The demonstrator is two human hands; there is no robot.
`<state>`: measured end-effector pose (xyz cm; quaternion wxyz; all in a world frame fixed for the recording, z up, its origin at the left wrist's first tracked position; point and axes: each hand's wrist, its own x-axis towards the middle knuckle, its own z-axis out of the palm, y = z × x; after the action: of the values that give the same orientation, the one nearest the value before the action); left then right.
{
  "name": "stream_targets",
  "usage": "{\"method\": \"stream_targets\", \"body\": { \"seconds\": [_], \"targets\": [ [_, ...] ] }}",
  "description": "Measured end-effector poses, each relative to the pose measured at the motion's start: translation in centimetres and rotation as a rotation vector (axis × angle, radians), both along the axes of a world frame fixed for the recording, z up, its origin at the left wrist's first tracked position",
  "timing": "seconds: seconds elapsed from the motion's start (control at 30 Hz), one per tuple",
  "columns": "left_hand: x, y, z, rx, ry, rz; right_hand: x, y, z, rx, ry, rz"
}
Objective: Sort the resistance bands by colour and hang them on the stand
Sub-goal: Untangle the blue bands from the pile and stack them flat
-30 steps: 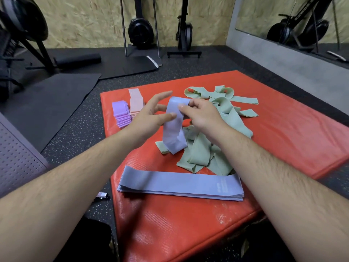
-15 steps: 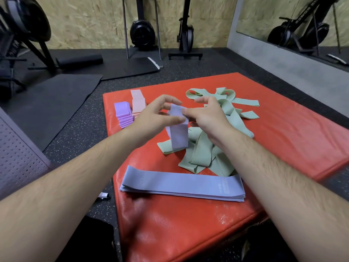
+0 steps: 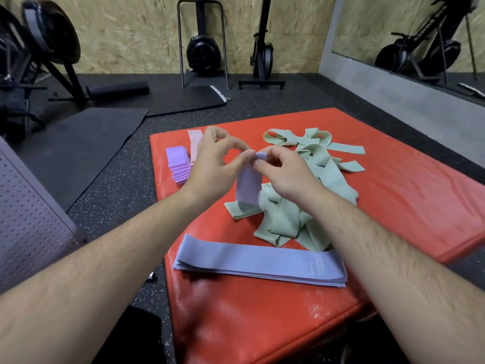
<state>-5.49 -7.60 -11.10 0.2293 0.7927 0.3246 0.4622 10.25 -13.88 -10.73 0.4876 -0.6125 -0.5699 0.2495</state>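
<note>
A lavender-blue resistance band [image 3: 248, 185] hangs folded from its top edge, pinched by both my left hand [image 3: 217, 164] and my right hand [image 3: 284, 170] above the red mat [image 3: 409, 195]. Under it lies a loose heap of green bands [image 3: 312, 185]. A flat stack of lavender-blue bands [image 3: 259, 261] lies near the mat's front edge. At the mat's far left sit a folded purple stack [image 3: 178, 162] and a folded pink stack [image 3: 194, 141], partly hidden by my left hand.
Black mats [image 3: 78, 145] and speckled rubber floor surround the red mat. A grey perforated panel [image 3: 29, 214] stands at the left. Exercise machines [image 3: 203, 48] line the chipboard back wall. A mirror [image 3: 420, 35] is at the right. A small metal piece [image 3: 151, 277] lies on the floor.
The held band has been folded shorter and narrower, and both hands have drawn together to pinch its top edge. The stacks and green heap have not moved.
</note>
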Motion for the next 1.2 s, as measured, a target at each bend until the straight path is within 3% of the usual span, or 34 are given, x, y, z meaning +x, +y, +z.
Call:
{"method": "stream_targets", "body": {
  "seconds": [0.13,0.3,0.53,0.73,0.9,1.2],
  "targets": [
    [-0.3,-0.3,0.8,0.088,0.114,-0.026,-0.5,0.1,0.0,0.049,-0.02,0.025],
    [-0.8,-0.7,1.5,0.01,0.006,0.013,-1.1,0.2,-0.5,0.064,0.06,0.078],
    [-2.6,-0.6,2.7,-0.162,-0.283,0.119,-0.5,-0.5,-2.4,-0.078,-0.243,0.07],
    [-4.7,0.7,2.2,-0.288,-0.368,0.243,1.0,-1.8,-2.2,-0.162,-0.453,0.077],
    [-6.0,1.4,1.6,-0.414,-0.368,0.302,3.1,-3.1,-0.1,-0.175,-0.442,0.001],
    [-6.4,0.3,1.3,-0.454,-0.359,0.305,5.7,-6.0,2.2,-0.126,-0.38,-0.055]
  ]
}}
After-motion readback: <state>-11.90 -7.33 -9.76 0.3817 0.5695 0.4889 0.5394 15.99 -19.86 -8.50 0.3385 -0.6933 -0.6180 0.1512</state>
